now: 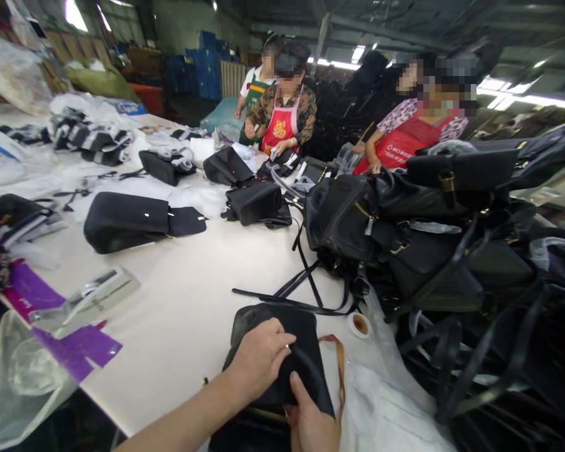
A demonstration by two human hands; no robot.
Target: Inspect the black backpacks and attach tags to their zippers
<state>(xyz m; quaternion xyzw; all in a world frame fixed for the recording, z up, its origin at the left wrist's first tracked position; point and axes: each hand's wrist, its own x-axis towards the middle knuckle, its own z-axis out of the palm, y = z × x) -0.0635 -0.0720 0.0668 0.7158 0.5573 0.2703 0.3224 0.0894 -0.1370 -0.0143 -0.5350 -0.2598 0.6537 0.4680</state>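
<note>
A black bag (306, 326) with a smooth flap lies at the table's front edge, right before me. My left hand (263, 358) rests over the flap with its fingers pinched together at a small shiny metal piece (288, 346). My right hand (313, 424) grips the flap's lower edge, thumb on top and fingers hidden underneath. A brown strip (339, 370) hangs beside the bag's right side. Just beyond it stands a small round tub (359, 325) with brown stuff inside. Thin black straps (282, 298) lie behind the bag.
A large heap of black bags (433, 263) fills the right side. Another black bag (127, 220) lies at left centre on the white table (179, 301). Purple sheets (82, 348) and clear plastic (23, 383) are at the left edge. Co-workers (282, 119) stand across the table.
</note>
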